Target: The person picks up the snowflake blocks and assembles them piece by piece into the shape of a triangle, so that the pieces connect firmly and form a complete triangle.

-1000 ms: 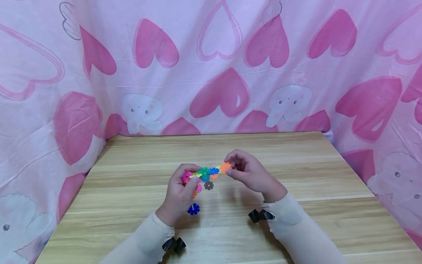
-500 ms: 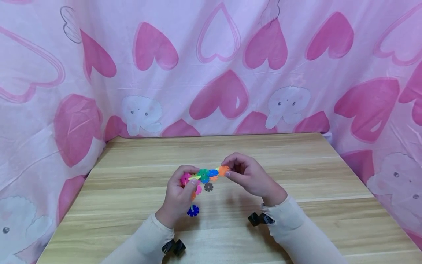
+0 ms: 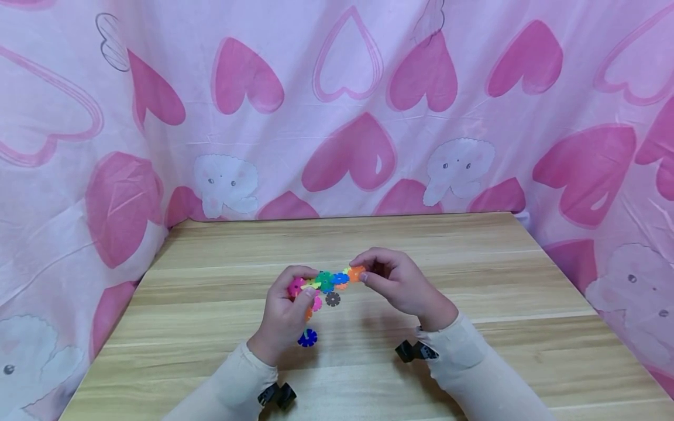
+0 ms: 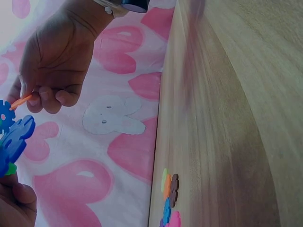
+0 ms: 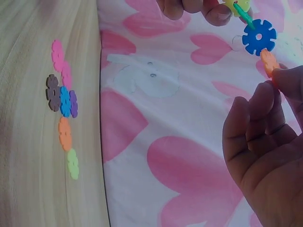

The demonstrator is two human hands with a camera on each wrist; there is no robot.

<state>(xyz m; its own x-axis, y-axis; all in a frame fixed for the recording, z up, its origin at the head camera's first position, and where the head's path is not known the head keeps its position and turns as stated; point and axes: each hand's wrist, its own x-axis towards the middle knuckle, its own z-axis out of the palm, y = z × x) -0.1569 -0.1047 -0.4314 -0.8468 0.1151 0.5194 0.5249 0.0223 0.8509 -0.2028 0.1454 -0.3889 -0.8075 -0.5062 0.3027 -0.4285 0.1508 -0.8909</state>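
My left hand [image 3: 281,313] grips a joined string of flower-shaped snowflake discs between thumb and fingers, with a pink disc [image 3: 295,286] and a green disc [image 3: 325,282] showing. My right hand [image 3: 408,287] pinches an orange snowflake disc [image 5: 270,63] by its edge. That orange disc meets the rim of a blue disc [image 5: 259,37] at the string's right end; how deep it sits in the slot I cannot tell. Below the left hand shows a dark blue disc [image 3: 308,337] with an orange one above it; the hand hides how they connect.
Several loose discs lie on the wooden table [image 3: 474,263] beyond the hands, among them a brown disc [image 5: 53,92], a pink disc [image 5: 57,55] and a lime disc [image 5: 72,164]. A pink heart-print curtain [image 3: 347,152] stands behind the table and at both sides.
My right hand has moved slightly left and down with the orange disc, toward the string. The left hand keeps its grip and barely moves.
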